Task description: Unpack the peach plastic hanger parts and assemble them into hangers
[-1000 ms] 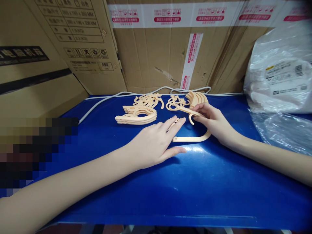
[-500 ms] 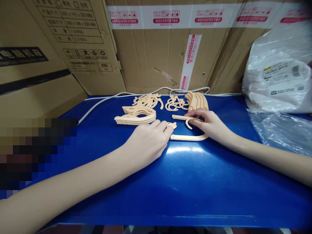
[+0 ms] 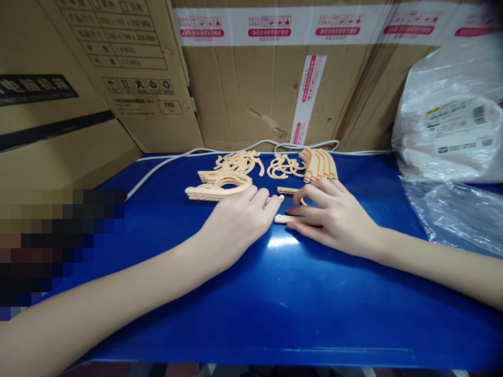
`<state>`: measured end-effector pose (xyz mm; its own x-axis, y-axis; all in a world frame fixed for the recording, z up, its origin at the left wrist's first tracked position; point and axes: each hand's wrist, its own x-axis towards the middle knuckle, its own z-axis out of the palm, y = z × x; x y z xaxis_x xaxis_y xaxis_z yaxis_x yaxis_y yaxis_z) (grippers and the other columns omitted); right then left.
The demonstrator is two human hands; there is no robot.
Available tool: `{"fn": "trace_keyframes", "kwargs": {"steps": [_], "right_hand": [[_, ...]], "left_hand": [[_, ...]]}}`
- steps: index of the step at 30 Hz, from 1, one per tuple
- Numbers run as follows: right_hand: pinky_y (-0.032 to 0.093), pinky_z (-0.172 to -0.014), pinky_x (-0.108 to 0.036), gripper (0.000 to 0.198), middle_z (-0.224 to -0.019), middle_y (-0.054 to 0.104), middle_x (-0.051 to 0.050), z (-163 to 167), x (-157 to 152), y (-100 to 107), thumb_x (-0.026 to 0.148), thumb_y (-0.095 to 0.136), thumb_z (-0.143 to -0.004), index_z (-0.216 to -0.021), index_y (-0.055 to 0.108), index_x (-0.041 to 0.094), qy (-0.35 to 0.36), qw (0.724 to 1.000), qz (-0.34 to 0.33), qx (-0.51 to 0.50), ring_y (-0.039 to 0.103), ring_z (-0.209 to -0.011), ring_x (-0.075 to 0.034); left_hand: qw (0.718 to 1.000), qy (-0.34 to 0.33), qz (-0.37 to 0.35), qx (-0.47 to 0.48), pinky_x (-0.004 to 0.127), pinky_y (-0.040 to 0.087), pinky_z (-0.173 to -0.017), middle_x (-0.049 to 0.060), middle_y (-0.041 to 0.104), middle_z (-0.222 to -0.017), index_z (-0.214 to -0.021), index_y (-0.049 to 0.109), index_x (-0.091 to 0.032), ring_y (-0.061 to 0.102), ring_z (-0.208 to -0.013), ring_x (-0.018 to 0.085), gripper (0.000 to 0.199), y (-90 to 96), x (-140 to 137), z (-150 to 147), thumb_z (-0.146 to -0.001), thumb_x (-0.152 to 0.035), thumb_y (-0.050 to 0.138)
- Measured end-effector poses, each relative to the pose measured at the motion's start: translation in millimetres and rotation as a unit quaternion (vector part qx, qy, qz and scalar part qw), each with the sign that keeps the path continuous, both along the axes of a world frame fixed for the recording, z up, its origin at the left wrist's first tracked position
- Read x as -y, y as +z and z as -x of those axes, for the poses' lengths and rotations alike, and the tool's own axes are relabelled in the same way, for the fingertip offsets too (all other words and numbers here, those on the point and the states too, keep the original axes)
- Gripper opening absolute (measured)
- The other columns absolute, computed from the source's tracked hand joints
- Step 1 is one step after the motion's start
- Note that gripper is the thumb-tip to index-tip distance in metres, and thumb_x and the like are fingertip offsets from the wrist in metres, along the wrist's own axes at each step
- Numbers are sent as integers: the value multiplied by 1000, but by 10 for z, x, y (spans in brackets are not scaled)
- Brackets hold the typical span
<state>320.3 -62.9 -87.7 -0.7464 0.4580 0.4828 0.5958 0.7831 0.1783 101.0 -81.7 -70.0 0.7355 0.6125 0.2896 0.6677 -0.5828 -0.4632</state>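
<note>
My left hand (image 3: 239, 225) is closed round a small beige plastic hanger piece (image 3: 281, 198), whose end pokes out past the fingertips. The rest of that piece is hidden. My right hand (image 3: 334, 214) has thumb and fingers closed about the nearer beige hanger arm (image 3: 281, 219), which lies on the blue table; its far end is covered by the palm. Just behind, a second hanger arm (image 3: 286, 190) lies partly under my right fingers, with a bit of a hook showing beside it. Left of my left hand is a stack of folded hangers (image 3: 214, 193).
Behind lie two heaps of beige hooks, a left heap (image 3: 238, 163) and a right heap (image 3: 283, 166), and a row of curved arms (image 3: 319, 163). A white cable (image 3: 165, 159) runs along the cardboard boxes (image 3: 243, 94). Clear plastic bags (image 3: 451, 136) sit on the right.
My right hand has come nearer and shifted from the rear hanger arm to the front one, which now lies straighter. My left hand has moved only slightly, still holding the small piece.
</note>
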Motion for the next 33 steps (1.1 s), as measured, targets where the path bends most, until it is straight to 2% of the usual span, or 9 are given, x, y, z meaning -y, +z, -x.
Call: {"fn": "trace_keyframes", "kwargs": {"steps": [4,8,14,18,24,29,33], "right_hand": [[41,-72,-33,34,-88,65,-8,23,-18,-9,33,41,-100,-84,65,16,8,999,-23,43,54,-79,-20],[42,-67,-29,32,-74,63,-4,34,-12,-22,32,38,-101,-83,58,16,40,999,-26,26,56,-68,-16],[39,-54,-26,33,-68,68,-3,-16,26,-34,34,32,-103,-86,55,16,47,997,-48,37,63,-57,-13],[33,-46,-24,33,-64,68,0,-47,32,-51,33,29,-104,-92,55,16,26,998,-39,45,62,-48,-11],[30,-46,-25,34,-61,68,1,-37,28,-52,37,33,-103,-92,58,17,-17,999,-26,29,62,-48,-13],[33,-50,-25,32,-66,71,0,-29,49,-37,35,39,-101,-92,64,17,-36,999,-14,6,66,-55,-13],[36,-53,-25,27,-68,71,0,-30,61,-26,31,43,-97,-90,66,18,-21,1000,2,-9,68,-60,-13]], "left_hand": [[998,-3,-19,58,34,51,-71,12,64,-100,-116,60,-10,60,-92,26,30,-19,-34,16,-93,-9,42],[993,-4,-26,118,34,51,-74,11,63,-99,-116,60,-11,58,-93,26,32,-43,-49,13,-92,-7,39],[979,12,36,201,35,49,-73,9,59,-95,-102,62,-13,56,-91,25,23,-32,-56,2,-98,-22,41],[981,10,46,188,36,47,-73,8,58,-93,-100,61,-14,56,-89,25,25,-3,-24,-27,-99,-31,42],[975,80,90,185,31,42,-67,8,58,-99,-106,58,-16,58,-96,25,31,42,43,-61,-98,-41,41],[972,103,121,171,27,32,-55,5,61,-91,-100,54,-17,61,-77,20,27,54,57,-52,-100,-36,35],[970,101,147,167,27,29,-54,2,61,-82,-94,52,-18,59,-69,19,26,53,37,-39,-100,-36,34]]}}
